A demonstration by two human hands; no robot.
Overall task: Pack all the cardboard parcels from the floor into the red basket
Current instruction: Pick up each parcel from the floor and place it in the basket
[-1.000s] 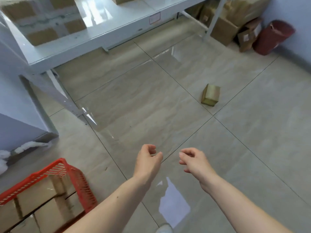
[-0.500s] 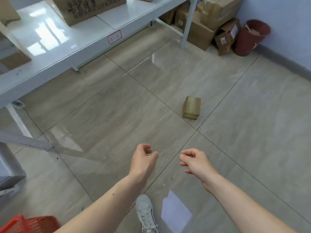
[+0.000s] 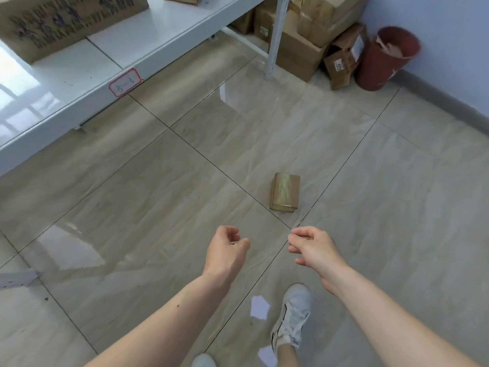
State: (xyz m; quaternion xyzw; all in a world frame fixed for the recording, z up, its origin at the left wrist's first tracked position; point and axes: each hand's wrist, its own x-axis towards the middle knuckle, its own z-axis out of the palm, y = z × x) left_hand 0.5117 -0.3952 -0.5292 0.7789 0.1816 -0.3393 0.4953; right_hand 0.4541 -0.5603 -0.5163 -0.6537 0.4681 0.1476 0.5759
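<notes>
A small taped cardboard parcel (image 3: 285,192) lies alone on the tiled floor, just beyond both hands. My left hand (image 3: 225,251) hangs in the air below and left of it, fingers loosely curled, holding nothing. My right hand (image 3: 313,247) hovers below and slightly right of the parcel, fingers also loosely curled and empty. Neither hand touches the parcel. The red basket is out of view.
A white shelf (image 3: 132,64) with a large cardboard box (image 3: 66,19) runs along the upper left. Stacked boxes (image 3: 312,35) and a dark red bin (image 3: 383,59) stand in the far right corner by the wall. My white shoe (image 3: 293,313) steps forward below.
The view has moved forward toward the parcel, which is now closer to my hands. The red basket has slipped out of view at the lower left. Both hands stay empty.
</notes>
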